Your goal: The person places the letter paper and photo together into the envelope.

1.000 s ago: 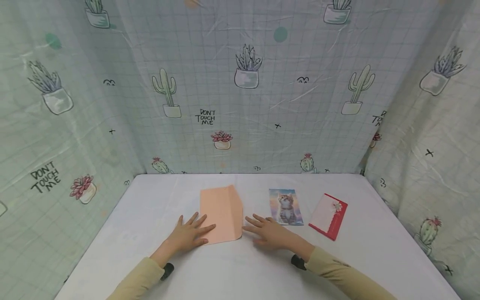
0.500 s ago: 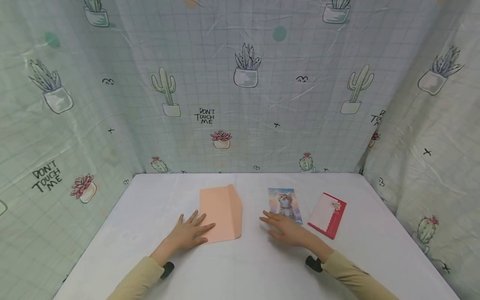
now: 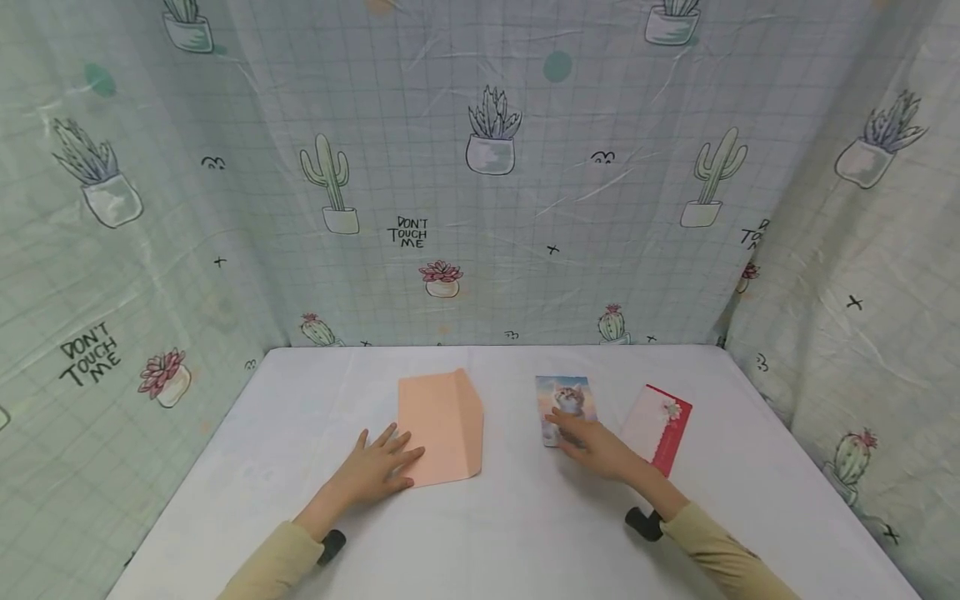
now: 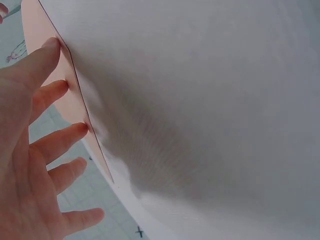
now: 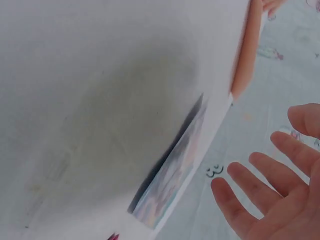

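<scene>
A peach envelope (image 3: 435, 425) with its flap unfolded to the right lies on the white table. The left hand (image 3: 369, 468) rests spread on its lower left edge; in the left wrist view the left hand's (image 4: 35, 130) fingertips touch the envelope (image 4: 70, 100). Over the lower part of the kitten card (image 3: 570, 398) is the right hand (image 3: 600, 450), fingers extended. In the right wrist view the right hand (image 5: 280, 185) appears apart from the kitten card (image 5: 172, 175), gripping nothing.
A red and pink card (image 3: 667, 425) with a flower lies right of the kitten card, partly behind the right hand. Behind the white table (image 3: 480, 533) and at both sides hangs a curtain (image 3: 480, 208) with printed cacti.
From beside the envelope, the right hand has moved right and come over the kitten card. The left hand has stayed nearly still on the envelope.
</scene>
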Action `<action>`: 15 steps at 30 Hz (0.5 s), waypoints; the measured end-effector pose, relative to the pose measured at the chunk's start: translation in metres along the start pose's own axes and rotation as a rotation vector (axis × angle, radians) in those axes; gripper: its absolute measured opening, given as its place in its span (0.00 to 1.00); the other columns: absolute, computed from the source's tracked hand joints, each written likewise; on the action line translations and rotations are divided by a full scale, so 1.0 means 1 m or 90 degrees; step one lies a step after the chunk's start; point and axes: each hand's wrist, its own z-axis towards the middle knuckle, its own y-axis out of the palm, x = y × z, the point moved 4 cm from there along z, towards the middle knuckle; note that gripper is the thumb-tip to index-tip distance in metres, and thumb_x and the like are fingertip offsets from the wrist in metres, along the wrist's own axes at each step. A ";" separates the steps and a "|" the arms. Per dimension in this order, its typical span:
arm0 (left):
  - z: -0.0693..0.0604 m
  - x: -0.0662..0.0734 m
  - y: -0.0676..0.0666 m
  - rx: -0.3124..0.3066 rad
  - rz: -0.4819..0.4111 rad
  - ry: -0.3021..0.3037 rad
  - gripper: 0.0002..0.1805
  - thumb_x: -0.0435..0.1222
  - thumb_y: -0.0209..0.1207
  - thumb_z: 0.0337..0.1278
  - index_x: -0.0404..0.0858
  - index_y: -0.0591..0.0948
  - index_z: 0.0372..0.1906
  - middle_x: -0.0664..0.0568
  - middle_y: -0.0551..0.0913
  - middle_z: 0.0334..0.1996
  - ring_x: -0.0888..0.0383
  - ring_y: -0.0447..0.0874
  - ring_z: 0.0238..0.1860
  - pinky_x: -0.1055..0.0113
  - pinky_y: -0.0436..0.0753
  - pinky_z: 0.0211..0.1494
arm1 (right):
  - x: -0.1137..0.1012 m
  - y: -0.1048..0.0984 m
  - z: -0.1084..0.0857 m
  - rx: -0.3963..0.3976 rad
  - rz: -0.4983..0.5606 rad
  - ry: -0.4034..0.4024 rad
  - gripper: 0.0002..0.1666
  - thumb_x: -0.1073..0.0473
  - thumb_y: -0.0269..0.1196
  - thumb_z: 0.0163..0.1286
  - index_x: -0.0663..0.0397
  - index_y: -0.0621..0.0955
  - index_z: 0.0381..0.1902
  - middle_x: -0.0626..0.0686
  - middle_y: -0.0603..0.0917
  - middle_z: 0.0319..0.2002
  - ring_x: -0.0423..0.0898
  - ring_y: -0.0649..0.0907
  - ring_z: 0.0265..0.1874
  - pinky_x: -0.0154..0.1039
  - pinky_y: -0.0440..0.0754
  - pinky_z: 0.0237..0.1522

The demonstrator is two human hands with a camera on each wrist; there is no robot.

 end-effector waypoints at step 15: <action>-0.001 0.000 -0.001 -0.018 -0.030 -0.013 0.27 0.51 0.55 0.52 0.47 0.72 0.58 0.43 0.69 0.61 0.38 0.58 0.65 0.31 0.55 0.57 | 0.056 -0.025 -0.012 0.092 0.243 0.211 0.22 0.60 0.53 0.66 0.66 0.69 0.56 0.67 0.76 0.51 0.59 0.79 0.46 0.46 0.81 0.42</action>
